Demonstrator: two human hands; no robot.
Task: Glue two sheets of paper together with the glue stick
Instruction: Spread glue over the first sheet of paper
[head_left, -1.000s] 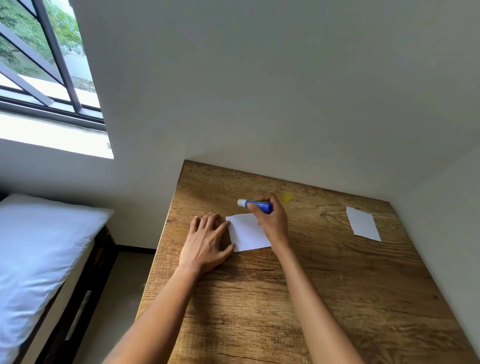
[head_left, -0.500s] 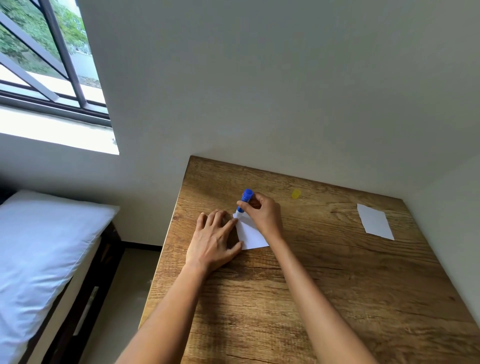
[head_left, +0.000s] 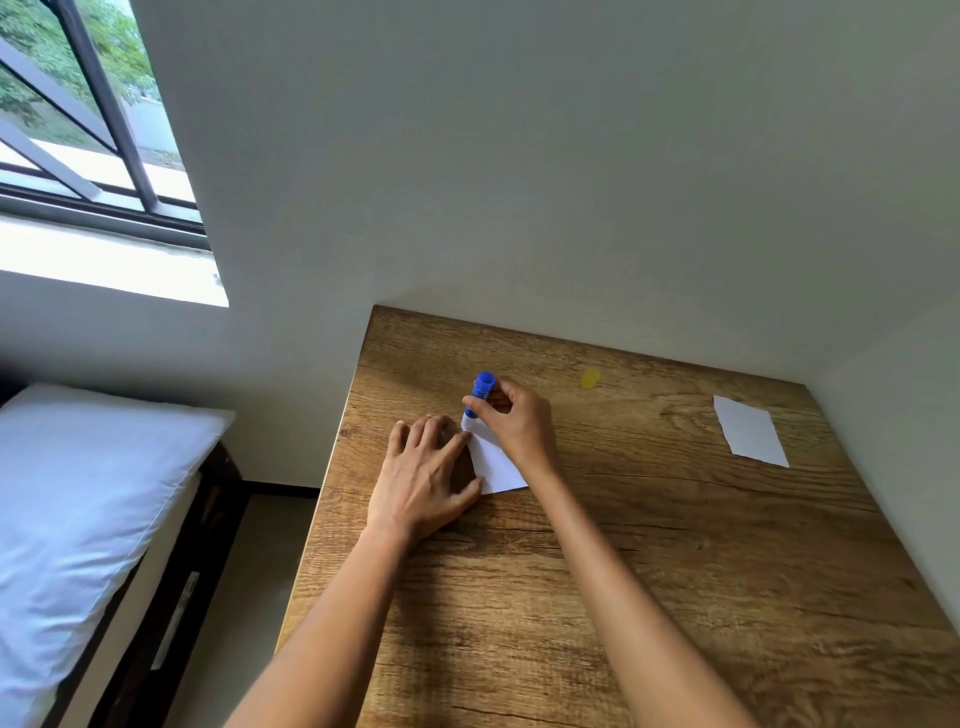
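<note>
On the grainy brown wooden tabletop (head_left: 649, 571), the left hand (head_left: 423, 478) lies flat with spread fingers on a small white paper sheet (head_left: 493, 465) near the left edge. The right hand (head_left: 514, 415) grips an upright blue plastic glue stick (head_left: 480, 392), tip on the sheet's far corner, partly hiding it. A second white rectangular sheet (head_left: 750, 431) lies near the right edge; a small yellow cap-like piece (head_left: 589, 378) sits toward the back

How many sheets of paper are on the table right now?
2. One sheet lies under both hands at the table's left side; the other sheet lies alone near the far right corner. None seem hidden.
</note>
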